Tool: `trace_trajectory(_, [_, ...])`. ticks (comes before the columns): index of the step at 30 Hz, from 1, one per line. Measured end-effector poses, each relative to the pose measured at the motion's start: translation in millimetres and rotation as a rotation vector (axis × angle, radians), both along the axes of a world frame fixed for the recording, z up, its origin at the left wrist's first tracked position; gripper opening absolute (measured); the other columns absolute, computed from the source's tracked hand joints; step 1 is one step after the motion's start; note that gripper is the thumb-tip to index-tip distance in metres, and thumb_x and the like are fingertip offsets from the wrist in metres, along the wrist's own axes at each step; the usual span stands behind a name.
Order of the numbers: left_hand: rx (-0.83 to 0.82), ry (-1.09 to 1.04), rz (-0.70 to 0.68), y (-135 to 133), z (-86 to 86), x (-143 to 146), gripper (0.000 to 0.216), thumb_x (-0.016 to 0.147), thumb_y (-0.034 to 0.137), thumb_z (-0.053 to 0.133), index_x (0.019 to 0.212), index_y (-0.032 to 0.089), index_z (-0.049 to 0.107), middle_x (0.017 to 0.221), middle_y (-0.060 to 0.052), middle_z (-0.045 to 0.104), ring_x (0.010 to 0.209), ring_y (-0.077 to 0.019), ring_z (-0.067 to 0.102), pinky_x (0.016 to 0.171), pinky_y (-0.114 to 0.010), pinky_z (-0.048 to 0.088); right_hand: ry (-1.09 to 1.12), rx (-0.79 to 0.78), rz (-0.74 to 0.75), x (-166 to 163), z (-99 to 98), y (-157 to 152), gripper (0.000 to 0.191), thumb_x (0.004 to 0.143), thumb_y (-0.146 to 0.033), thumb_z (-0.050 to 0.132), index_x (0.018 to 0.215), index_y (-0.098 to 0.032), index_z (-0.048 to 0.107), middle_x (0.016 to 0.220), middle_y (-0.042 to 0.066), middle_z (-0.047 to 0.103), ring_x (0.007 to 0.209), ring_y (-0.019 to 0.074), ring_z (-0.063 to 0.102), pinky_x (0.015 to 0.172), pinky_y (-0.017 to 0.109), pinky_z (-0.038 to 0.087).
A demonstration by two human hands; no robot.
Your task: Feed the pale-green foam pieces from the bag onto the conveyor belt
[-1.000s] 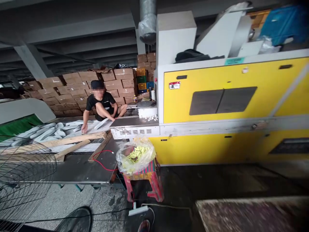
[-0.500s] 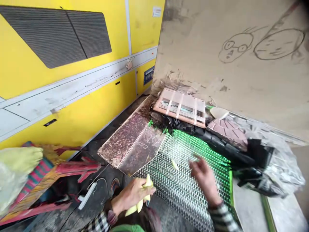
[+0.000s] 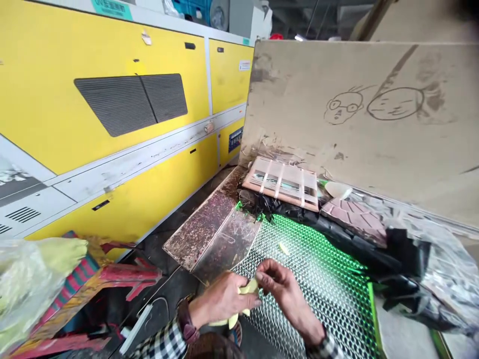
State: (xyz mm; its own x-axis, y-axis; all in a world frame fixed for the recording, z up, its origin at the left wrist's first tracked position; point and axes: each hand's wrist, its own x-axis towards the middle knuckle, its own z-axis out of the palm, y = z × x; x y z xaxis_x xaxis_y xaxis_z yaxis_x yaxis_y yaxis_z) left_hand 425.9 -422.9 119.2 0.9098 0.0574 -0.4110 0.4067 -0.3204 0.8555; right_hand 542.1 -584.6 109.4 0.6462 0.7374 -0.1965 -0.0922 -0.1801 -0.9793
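Observation:
My left hand is closed around several pale yellow curved pieces, their ends sticking out above and below the fingers. Beside it, my right hand has thumb and forefinger pinched at the upper end of this bunch; the fingertips hide the exact contact. A single pale yellow piece lies farther back on a metal honeycomb mesh, which is lit green toward the far side. The mesh spreads beneath and beyond my right hand.
Left of the mesh lie stained boards. A strapped flat pack and black plastic wrap border its back, before a large cardboard sheet. A yellow machine stands left; a red wooden stool carries a plastic bag.
My right hand has come back from over the mesh to the pieces in my left hand. The view has tilted up, showing more of the machine and cardboard. The lone piece stays on the mesh.

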Motion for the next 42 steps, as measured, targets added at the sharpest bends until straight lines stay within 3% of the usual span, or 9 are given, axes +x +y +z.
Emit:
trace_trajectory(3, [-0.167, 0.045, 0.1, -9.1, -26.7, -16.1, 0.047, 0.084, 0.062, 0.065, 0.076, 0.015, 0.065, 0.071, -0.003, 0.066, 0.059, -0.0142, 0.059, 0.05, -0.022, 0.037, 0.05, -0.087, -0.207, 13.7, -44.4, -21.1, 0.039, 0.089, -0.059, 0.062, 0.085, -0.02, 0.061, 0.072, 0.002, 0.062, 0.061, 0.0164, 0.053, 0.054, 0.028, 0.042])
trace_trajectory(8, [-0.307, 0.063, 0.232, -30.2, -52.0, -40.2, 0.058, 0.085, 0.071, 0.059, 0.086, 0.013, 0.067, 0.079, -0.006, 0.067, 0.062, -0.0143, 0.058, 0.055, -0.023, 0.042, -0.484, -0.514, -0.309, 31.3, -100.6, -50.8, 0.032, 0.089, -0.05, 0.056, 0.089, -0.02, 0.066, 0.077, 0.006, 0.067, 0.061, 0.0192, 0.056, 0.054, 0.029, 0.037])
trace_trajectory(11, [-0.315, 0.08, 0.241, -41.5, -50.6, -43.8, 0.054, 0.082, 0.069, 0.063, 0.076, 0.016, 0.058, 0.075, -0.003, 0.061, 0.063, -0.0138, 0.055, 0.057, -0.024, 0.044, -0.475, -0.447, -0.27, 12.1, -90.9, -53.0, 0.038, 0.095, -0.053, 0.05, 0.105, -0.019, 0.065, 0.087, 0.007, 0.069, 0.066, 0.0198, 0.06, 0.056, 0.029, 0.041])
trace_trajectory(16, [0.009, 0.064, 0.147, -51.8, -52.8, -34.4, 0.042, 0.081, 0.051, 0.068, 0.065, 0.018, 0.049, 0.059, 0.003, 0.048, 0.059, -0.0121, 0.046, 0.054, -0.023, 0.03, -0.117, -0.179, 0.247, -36.9, -49.8, -48.0, 0.037, 0.097, -0.052, 0.055, 0.087, -0.019, 0.065, 0.078, 0.002, 0.065, 0.072, 0.0173, 0.058, 0.064, 0.027, 0.043])
trace_trajectory(19, [0.021, 0.061, 0.12, -53.3, -61.5, -28.9, 0.038, 0.08, 0.05, 0.069, 0.069, 0.017, 0.054, 0.061, 0.003, 0.052, 0.06, -0.0124, 0.049, 0.054, -0.023, 0.03, -0.158, -0.15, 0.15, -37.3, -53.5, -52.1, 0.036, 0.099, -0.05, 0.053, 0.084, -0.019, 0.062, 0.076, 0.001, 0.062, 0.07, 0.0167, 0.055, 0.063, 0.027, 0.041])
trace_trajectory(24, [-0.323, 0.058, 0.286, -49.2, -72.2, -29.5, 0.054, 0.081, 0.069, 0.064, 0.083, 0.015, 0.06, 0.078, -0.004, 0.063, 0.065, -0.0148, 0.058, 0.062, -0.025, 0.045, -0.773, -0.363, -0.274, 0.5, -100.8, -69.5, 0.034, 0.104, -0.04, 0.039, 0.088, -0.02, 0.061, 0.081, 0.005, 0.061, 0.068, 0.0178, 0.052, 0.061, 0.029, 0.037])
trace_trajectory(28, [-0.382, 0.116, 0.376, -46.7, -75.8, -37.7, 0.056, 0.079, 0.071, 0.066, 0.085, 0.015, 0.062, 0.073, -0.001, 0.06, 0.06, -0.0131, 0.055, 0.056, -0.023, 0.041, -1.16, -0.436, 0.006, 16.8, -136.8, -77.8, 0.031, 0.104, -0.028, 0.038, 0.087, -0.02, 0.063, 0.084, 0.007, 0.062, 0.075, 0.0194, 0.054, 0.065, 0.031, 0.039])
trace_trajectory(36, [-0.439, 0.204, 0.526, -45.1, -86.1, -61.9, 0.055, 0.081, 0.07, 0.066, 0.084, 0.016, 0.062, 0.076, -0.001, 0.061, 0.06, -0.0116, 0.054, 0.056, -0.022, 0.038, -1.134, -0.698, -0.092, 149.5, -137.2, -72.3, 0.028, 0.098, -0.019, 0.041, 0.115, -0.017, 0.064, 0.116, 0.014, 0.062, 0.096, 0.0239, 0.055, 0.067, 0.03, 0.041])
trace_trajectory(42, [-0.493, 0.239, 0.687, -39.5, -87.8, -68.9, 0.056, 0.077, 0.072, 0.07, 0.084, 0.016, 0.063, 0.072, 0.001, 0.058, 0.061, -0.0111, 0.053, 0.057, -0.022, 0.038, -0.882, -0.667, -0.114, 192.5, -136.5, -76.0, 0.027, 0.098, -0.033, 0.044, 0.099, -0.018, 0.066, 0.096, 0.01, 0.068, 0.086, 0.0211, 0.059, 0.069, 0.031, 0.04])
